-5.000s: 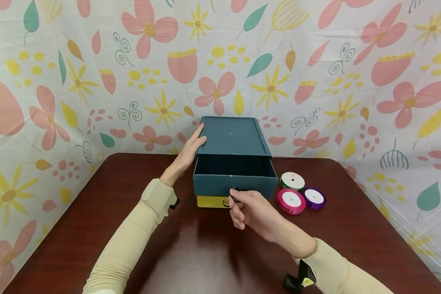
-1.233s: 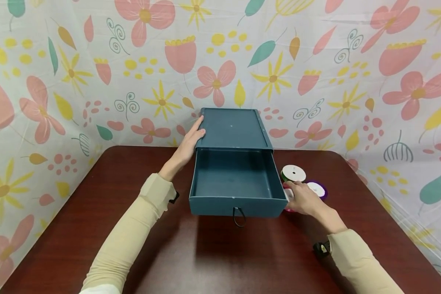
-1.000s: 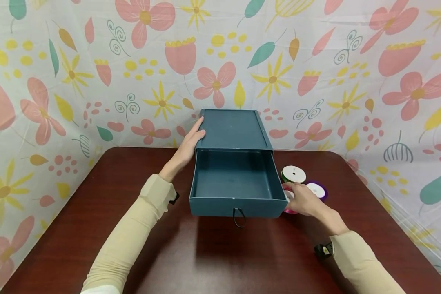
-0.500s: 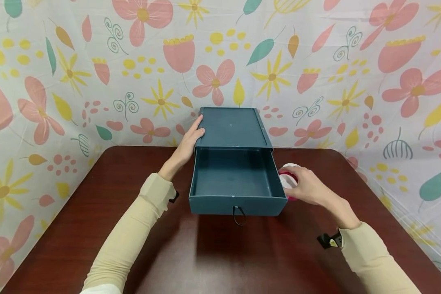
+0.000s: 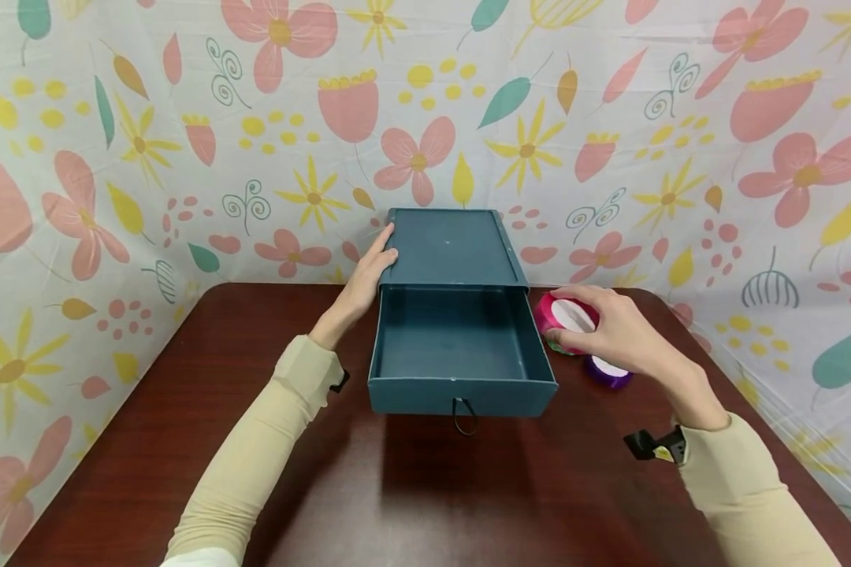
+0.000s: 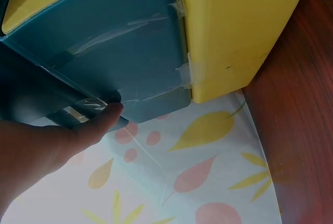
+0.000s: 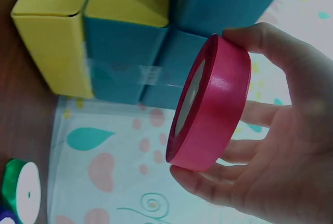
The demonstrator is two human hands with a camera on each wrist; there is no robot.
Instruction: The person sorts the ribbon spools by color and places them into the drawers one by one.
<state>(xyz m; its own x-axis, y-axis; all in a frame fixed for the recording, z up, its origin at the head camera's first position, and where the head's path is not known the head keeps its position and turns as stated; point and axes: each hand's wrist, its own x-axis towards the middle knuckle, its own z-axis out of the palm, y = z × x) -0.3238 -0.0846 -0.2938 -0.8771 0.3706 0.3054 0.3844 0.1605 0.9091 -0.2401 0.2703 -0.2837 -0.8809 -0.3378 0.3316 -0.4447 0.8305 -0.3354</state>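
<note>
My right hand (image 5: 620,327) pinches a spool of pink ribbon (image 7: 223,104) by its rim, thumb on one side and fingers on the other, raised off the table. It is just right of the pulled-out blue drawer (image 5: 461,398), which has a dark loop pull on its front. Nothing lies inside the drawer. My left hand (image 5: 360,285) rests with extended fingers against the left side of the blue cabinet (image 5: 447,248). In the left wrist view its thumb presses the blue wall, above a yellow section (image 6: 234,36) taped to it.
Below the held spool, a spool of purple ribbon (image 5: 608,373) lies on the dark wooden table (image 5: 269,441). A spool of green ribbon (image 7: 28,190), mostly covered in the head view, is beside it. A floral cloth (image 5: 425,102) hangs behind the cabinet.
My right hand earlier pulled the drawer out by its loop, then reached to the ribbons. Over the last second it has lifted the pink spool up from the table. My left hand stays put.
</note>
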